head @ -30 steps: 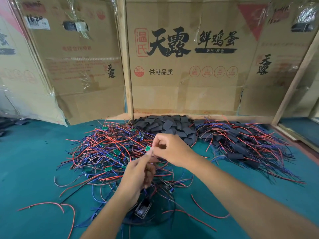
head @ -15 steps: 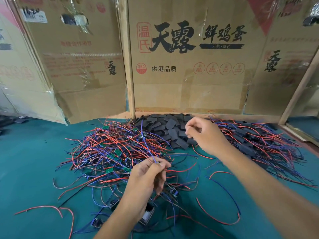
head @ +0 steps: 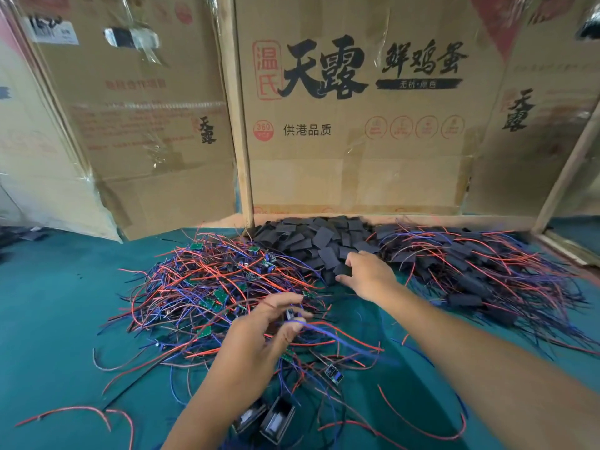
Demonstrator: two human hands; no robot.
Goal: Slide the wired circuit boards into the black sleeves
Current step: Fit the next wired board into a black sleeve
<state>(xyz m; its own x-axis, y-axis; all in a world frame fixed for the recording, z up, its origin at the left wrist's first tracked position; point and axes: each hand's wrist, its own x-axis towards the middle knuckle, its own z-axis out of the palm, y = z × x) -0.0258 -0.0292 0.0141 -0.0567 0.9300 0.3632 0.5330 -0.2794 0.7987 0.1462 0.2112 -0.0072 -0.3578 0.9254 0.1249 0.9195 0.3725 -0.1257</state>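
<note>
At worktop centre, right hand down on near edge of black sleeves heap, thumb & fingers curled round one sleeve, w/ neighbours pressed right against it. Lower down, left hand over tangle of wired circuit boards, fingers half spread, thumb & forefinger pinching what looks like a small board w/ blue & red leads trailing off rightward; blurred, so exact hold can't be told for sure. Off to right, finished pile of sleeved boards, wires sticking out. Behind everything, cardboard boxes standing as back wall. Risks, judged from layout: could lift two sleeves at once, since stacked flat & overlapping at heap edge, then need a shake-off w/ one hand. Could drag extra boards up w/ the chosen one, leads being knotted thru the tangle; a hard tug might strain solder joints or fling loose wires off worktop. Could miss the sleeve mouth if sleeve stays pressed flat; needs a squeeze on edges to open it, else board corners catch on the rim. Could feed leads wrong way round, leaving wires bunched inside rather than trailing out one end. Also two dark box-like parts near left forearm, prob. easy to knock w/ wrist on the way back.
</note>
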